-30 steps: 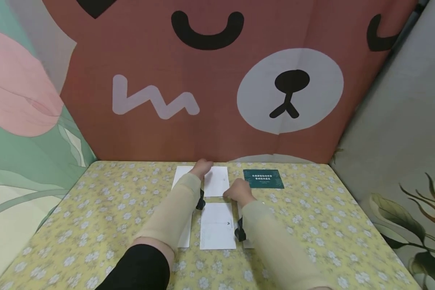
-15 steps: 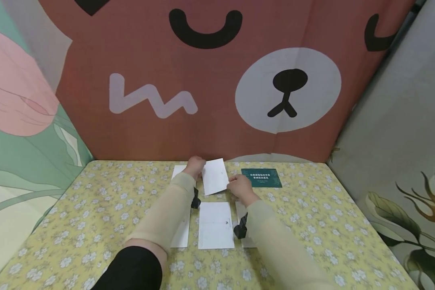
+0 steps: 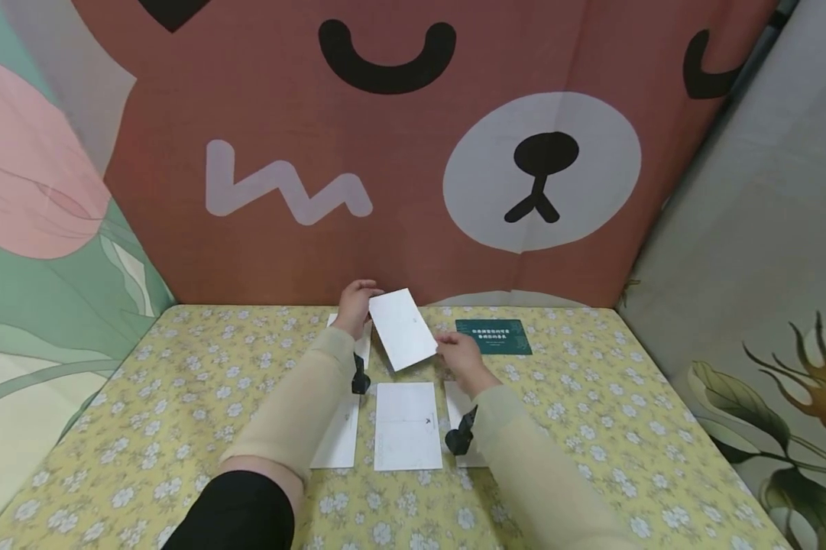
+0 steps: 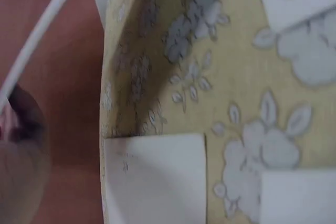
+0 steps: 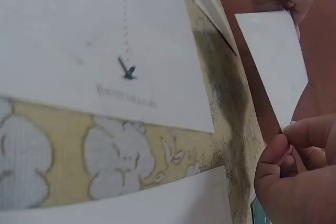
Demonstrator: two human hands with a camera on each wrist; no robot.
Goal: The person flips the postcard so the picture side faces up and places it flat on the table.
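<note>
A white card [image 3: 403,328] is held tilted above the back of the table, its blank-looking face towards me. My left hand [image 3: 354,305] grips its upper left corner; in the left wrist view the card's edge rises from that hand [image 4: 21,166]. At the opposite lower right corner, my right hand [image 3: 462,359] pinches it between thumb and forefinger, as the right wrist view shows. Under and beside my left wrist lie an upper left card [image 3: 364,350] and a lower left card [image 3: 340,439], both partly covered.
Nearest the front lies a middle white card [image 3: 408,428] with a small dark bird-like print. My right forearm partly hides another white card [image 3: 457,397]. A dark green card [image 3: 493,337] with white lettering lies right of my hand. The flowered tablecloth [image 3: 578,443] meets a bear-printed backdrop [image 3: 282,260].
The white card at the back middle has come up off the table and turned anticlockwise, tilting between both hands. My left hand has risen and shifted left; the other cards stay put.
</note>
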